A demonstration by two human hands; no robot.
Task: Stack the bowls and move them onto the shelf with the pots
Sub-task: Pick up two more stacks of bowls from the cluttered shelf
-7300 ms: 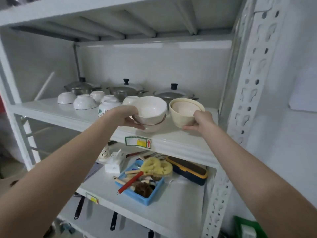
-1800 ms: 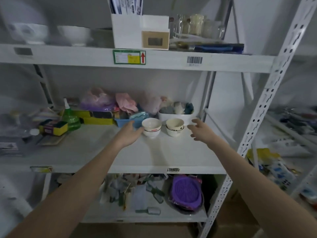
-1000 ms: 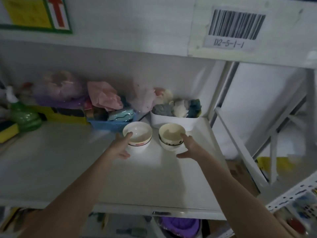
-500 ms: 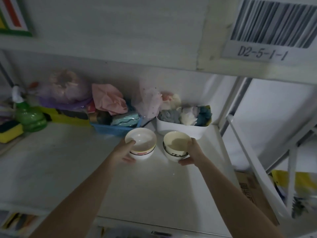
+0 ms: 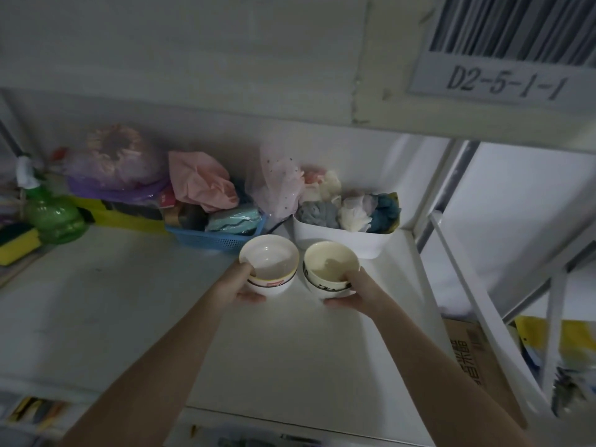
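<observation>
On the head view, my left hand (image 5: 240, 287) and right hand (image 5: 356, 290), merely reaching a moment ago, now each clasp a bowl, white bowl (image 5: 269, 264) and cream bowl (image 5: 330, 269), side by side on the shelf (image 5: 129, 301), ready to stack.

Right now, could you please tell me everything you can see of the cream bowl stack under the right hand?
The cream bowl stack is two glossy, ceramic-looking bowls nested upright: a cream one inside a white one with black markings. It is on or just above the white shelf, before the white plastic bin. The right hand grips its near side, thumb over the rim.
</observation>
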